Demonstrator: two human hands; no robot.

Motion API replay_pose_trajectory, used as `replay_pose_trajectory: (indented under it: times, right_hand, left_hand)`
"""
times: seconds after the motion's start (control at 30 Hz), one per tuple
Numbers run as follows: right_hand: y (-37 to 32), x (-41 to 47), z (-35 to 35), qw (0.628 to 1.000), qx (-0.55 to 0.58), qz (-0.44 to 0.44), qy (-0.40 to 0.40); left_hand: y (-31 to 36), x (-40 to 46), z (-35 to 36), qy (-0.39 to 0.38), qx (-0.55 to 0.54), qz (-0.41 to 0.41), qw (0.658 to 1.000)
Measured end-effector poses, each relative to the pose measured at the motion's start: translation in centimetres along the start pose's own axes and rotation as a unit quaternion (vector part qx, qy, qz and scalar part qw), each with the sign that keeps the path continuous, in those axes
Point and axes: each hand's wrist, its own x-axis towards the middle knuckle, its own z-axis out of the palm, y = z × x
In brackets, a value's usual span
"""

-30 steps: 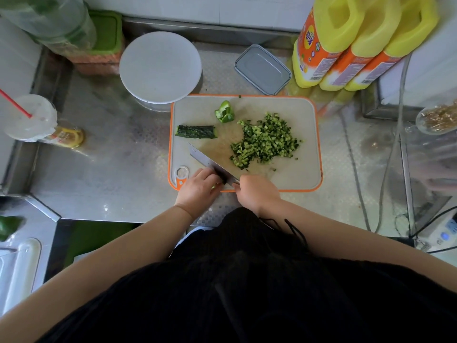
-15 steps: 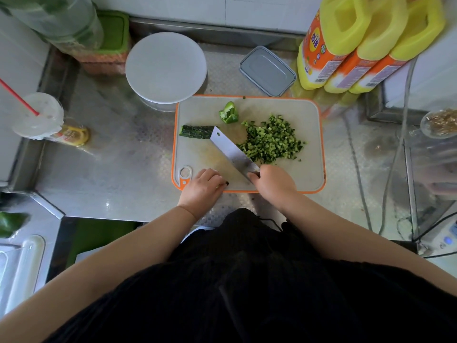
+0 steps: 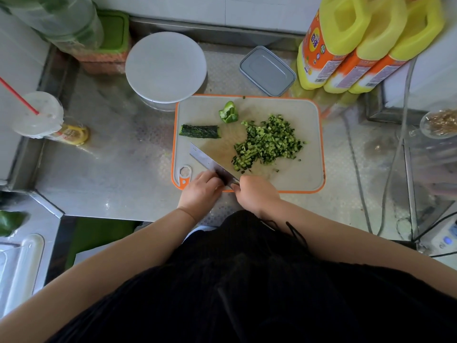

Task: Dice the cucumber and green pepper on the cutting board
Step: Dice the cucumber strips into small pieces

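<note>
A white cutting board [image 3: 300, 177] with an orange rim lies on the steel counter. On it are a dark cucumber strip [image 3: 200, 131] at the left, a green pepper piece [image 3: 228, 115] behind it, and a pile of diced cucumber [image 3: 268, 142] in the middle. My right hand [image 3: 257, 194] grips the handle of a knife [image 3: 209, 162] at the board's front edge. The blade points to the back left, clear of the pile. My left hand [image 3: 200, 191] rests at the front edge with loosely curled fingers touching the blade's side.
A round white lidded container [image 3: 165, 68] and a grey lidded box [image 3: 267, 70] stand behind the board. Three yellow jugs [image 3: 358, 43] rise at the back right, with cables [image 3: 356, 169] trailing to the right. A lidded cup with a red straw [image 3: 37, 115] is at the left.
My right hand drew the knife back from the diced pile to the front edge. The blade now lies beside my left hand, which stayed in place.
</note>
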Motion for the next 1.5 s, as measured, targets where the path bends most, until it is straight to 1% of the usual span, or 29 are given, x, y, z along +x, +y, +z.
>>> replay_pose_trajectory:
  times: [0.13, 0.3, 0.5, 0.57, 0.63, 0.7, 0.77, 1.03, 1.27, 1.37, 1.5]
  right_hand:
    - [-0.3, 0.8, 0.2, 1.000, -0.010, 0.004, -0.008]
    - [0.5, 1.6, -0.4, 0.998, 0.038, 0.038, -0.011]
    - [2.7, 1.2, -1.8, 0.994, 0.056, 0.081, 0.041]
    - [2.5, 0.8, -1.6, 0.996, 0.056, 0.062, 0.043]
    - [1.8, 0.1, -1.3, 0.998, 0.040, 0.027, 0.029]
    - [1.1, -0.5, -1.1, 1.000, 0.025, 0.000, 0.013]
    - [0.8, -0.7, -1.0, 1.000, 0.011, -0.013, 0.009]
    - [0.3, -0.4, -0.4, 1.000, -0.004, -0.025, -0.011]
    - [-0.3, 0.5, 0.4, 0.999, -0.025, -0.024, -0.011]
    - [0.0, 1.1, -0.2, 1.000, -0.009, 0.002, -0.019]
    - [0.6, 1.6, -0.4, 0.998, 0.043, 0.028, -0.021]
  left_hand:
    - [0.1, 0.1, 0.0, 0.004, -0.002, 0.002, 1.000]
    - [0.3, 0.1, -0.2, 0.030, 0.018, 0.030, 0.999]
    - [0.2, -0.1, -0.2, 0.036, 0.004, 0.034, 0.999]
    - [0.2, -0.4, -0.5, 0.040, -0.008, 0.033, 0.999]
    - [-0.1, -0.6, -0.7, 0.041, -0.006, 0.046, 0.998]
    - [-0.5, -1.1, -0.6, 0.028, 0.005, 0.062, 0.998]
    - [-0.7, -1.4, -0.4, 0.019, 0.012, 0.060, 0.998]
    - [-0.8, -0.9, 0.1, 0.022, 0.006, 0.034, 0.999]
    - [-0.5, -0.5, -0.1, 0.014, -0.006, 0.034, 0.999]
    - [-0.4, -0.4, -0.2, 0.016, -0.001, 0.036, 0.999]
    - [-0.3, -0.3, -0.4, 0.017, 0.008, 0.043, 0.999]
